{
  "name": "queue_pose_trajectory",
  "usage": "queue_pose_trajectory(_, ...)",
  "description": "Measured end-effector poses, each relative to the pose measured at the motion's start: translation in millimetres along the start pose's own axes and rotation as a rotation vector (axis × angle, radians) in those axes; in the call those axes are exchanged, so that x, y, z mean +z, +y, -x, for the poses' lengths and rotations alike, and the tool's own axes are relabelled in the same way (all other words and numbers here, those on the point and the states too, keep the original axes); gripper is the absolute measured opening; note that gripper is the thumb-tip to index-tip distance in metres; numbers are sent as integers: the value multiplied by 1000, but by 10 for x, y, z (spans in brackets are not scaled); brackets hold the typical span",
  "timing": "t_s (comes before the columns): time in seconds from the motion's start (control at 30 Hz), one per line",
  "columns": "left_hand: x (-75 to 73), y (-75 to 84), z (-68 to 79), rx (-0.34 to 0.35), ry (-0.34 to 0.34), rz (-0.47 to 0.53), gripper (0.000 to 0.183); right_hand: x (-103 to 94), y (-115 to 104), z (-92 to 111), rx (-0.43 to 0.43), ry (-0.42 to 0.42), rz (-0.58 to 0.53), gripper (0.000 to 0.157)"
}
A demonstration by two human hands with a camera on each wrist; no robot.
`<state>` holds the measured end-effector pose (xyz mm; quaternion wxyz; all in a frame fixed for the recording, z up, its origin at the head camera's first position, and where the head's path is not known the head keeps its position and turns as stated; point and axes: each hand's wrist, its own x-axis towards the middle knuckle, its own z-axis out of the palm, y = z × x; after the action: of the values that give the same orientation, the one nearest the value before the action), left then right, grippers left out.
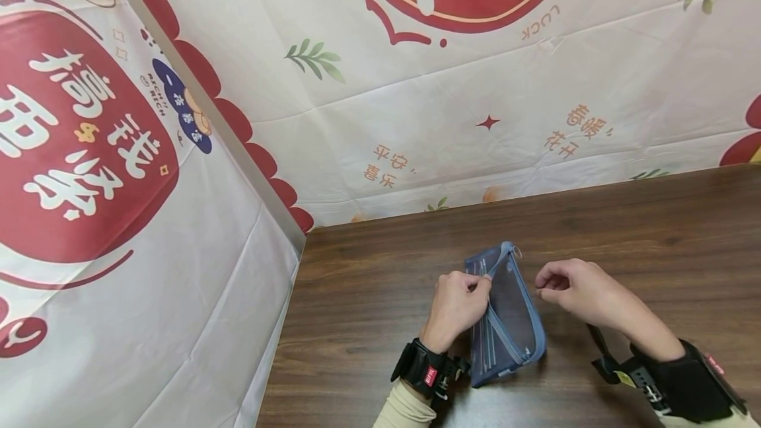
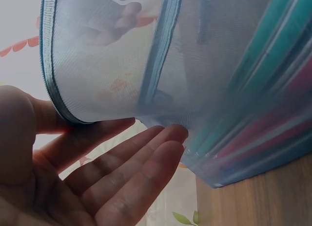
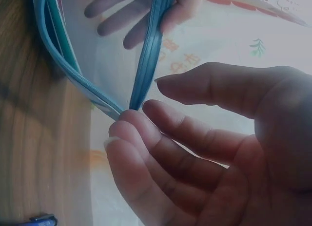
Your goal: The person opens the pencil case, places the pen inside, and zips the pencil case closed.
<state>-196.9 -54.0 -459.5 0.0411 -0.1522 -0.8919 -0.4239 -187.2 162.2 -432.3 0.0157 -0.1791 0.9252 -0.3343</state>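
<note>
A blue mesh zipper pouch [image 1: 512, 309] stands on the wooden table with its zipper undone and its mouth spread. My left hand [image 1: 458, 306] pinches the left zipper edge between thumb and index finger; its other fingers extend beneath the mesh in the left wrist view. Long teal and pink items [image 2: 258, 46] show through the mesh there, their kind unclear. Just right of the pouch, my right hand [image 1: 585, 292] hovers with loosely bent fingers. In the right wrist view its thumb and index finger are apart, holding nothing visible. A zipper pull ring [image 1: 516, 251] sits at the far end.
The brown wooden table [image 1: 368, 309] extends around the pouch. A white printed cloth [image 1: 416, 111] hangs behind it, and another printed cloth panel [image 1: 196, 283] borders the left side. Part of a small blue object [image 3: 44, 220] shows low in the right wrist view.
</note>
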Motion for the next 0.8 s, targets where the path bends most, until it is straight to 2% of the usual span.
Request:
queue_pose_trajectory(0.53,31,41,-8,15,-4,4,53,-62,85,56,28,-45,-7,5)
queue_pose_trajectory(0.8,38,27,2,-26,5,11,54,-76,101,77,37,-105,-19,6)
